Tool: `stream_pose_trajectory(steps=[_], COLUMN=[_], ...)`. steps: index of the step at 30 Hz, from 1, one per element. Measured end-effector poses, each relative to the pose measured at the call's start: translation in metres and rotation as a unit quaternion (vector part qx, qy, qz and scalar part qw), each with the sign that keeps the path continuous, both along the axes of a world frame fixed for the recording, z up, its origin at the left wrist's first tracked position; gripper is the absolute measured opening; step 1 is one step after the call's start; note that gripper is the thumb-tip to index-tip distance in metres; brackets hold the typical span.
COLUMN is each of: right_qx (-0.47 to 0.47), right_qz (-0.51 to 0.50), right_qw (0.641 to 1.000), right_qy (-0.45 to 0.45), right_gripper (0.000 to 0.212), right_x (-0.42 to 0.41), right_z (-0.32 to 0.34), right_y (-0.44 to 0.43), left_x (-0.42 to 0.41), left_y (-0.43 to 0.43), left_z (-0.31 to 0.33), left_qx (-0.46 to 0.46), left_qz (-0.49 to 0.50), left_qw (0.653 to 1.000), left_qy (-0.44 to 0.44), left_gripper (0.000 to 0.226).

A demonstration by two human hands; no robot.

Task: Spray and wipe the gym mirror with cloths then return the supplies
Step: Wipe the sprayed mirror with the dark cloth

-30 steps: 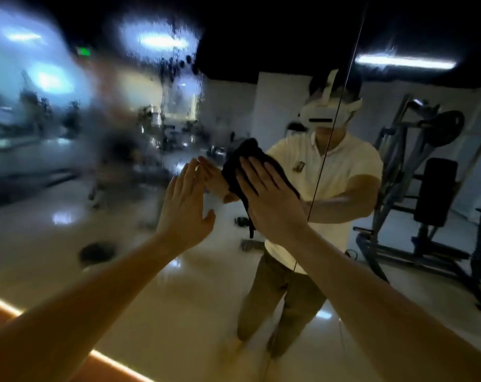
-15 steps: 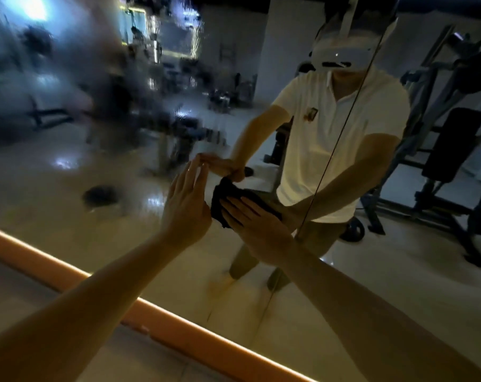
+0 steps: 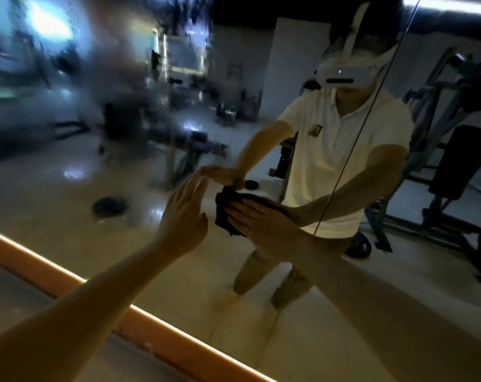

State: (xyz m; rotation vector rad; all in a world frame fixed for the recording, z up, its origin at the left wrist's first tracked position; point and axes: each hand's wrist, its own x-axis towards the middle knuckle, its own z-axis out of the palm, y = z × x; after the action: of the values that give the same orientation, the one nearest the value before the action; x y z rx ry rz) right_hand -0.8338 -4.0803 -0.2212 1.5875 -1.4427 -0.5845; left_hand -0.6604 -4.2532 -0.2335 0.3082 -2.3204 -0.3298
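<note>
The gym mirror (image 3: 101, 166) fills the view, its upper left fogged and streaked with spray droplets. My right hand (image 3: 257, 220) presses a dark cloth (image 3: 224, 209) flat against the glass with straight fingers, low on the panel. My left hand (image 3: 182, 213) is just left of it, fingers straight, fingertips touching the glass and holding nothing. A thin vertical seam (image 3: 352, 150) between mirror panels runs just right of the cloth. No spray bottle is in view.
An orange lit strip (image 3: 54, 268) runs along the mirror's bottom edge above the floor. The glass reflects a person in a white shirt with a headset, weight machines (image 3: 449, 166) on the right and a round dark object (image 3: 109, 206) on the floor.
My right hand dragged the cloth down the mirror from chest height to a lower spot. My left hand followed down along the glass, still flat. The view tilted down, then lifted slightly.
</note>
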Motion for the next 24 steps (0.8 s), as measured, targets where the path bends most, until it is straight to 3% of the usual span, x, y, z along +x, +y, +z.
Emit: stream_pose_trajectory(steps=[7, 11, 17, 22, 24], right_qx=[-0.147, -0.280, -0.387, -0.292, -0.338], right_qz=[-0.028, -0.060, -0.056, 0.001, 0.069], right_qw=[0.988, 0.956, 0.916, 0.951, 0.919], right_qy=[-0.029, -0.056, -0.089, -0.105, -0.193], right_gripper=[0.063, 0.062, 0.056, 0.051, 0.040], right_x=[0.008, 0.013, 0.024, 0.030, 0.039], right_z=[0.139, 0.205, 0.204, 0.178, 0.178], right_y=[-0.002, 0.001, -0.036, -0.081, -0.091], left_x=[-0.010, -0.010, -0.005, -0.009, -0.005], left_y=[-0.014, -0.019, -0.042, -0.062, -0.068], left_z=[0.075, 0.102, 0.129, 0.167, 0.184], left_qx=[-0.017, 0.003, -0.031, -0.042, -0.037], left_qz=[0.003, 0.000, -0.006, -0.036, -0.064], left_qw=[1.000, 1.000, 0.999, 0.994, 0.989], left_qy=[0.005, 0.030, 0.035, 0.097, 0.130], left_gripper=[0.090, 0.082, 0.069, 0.074, 0.074])
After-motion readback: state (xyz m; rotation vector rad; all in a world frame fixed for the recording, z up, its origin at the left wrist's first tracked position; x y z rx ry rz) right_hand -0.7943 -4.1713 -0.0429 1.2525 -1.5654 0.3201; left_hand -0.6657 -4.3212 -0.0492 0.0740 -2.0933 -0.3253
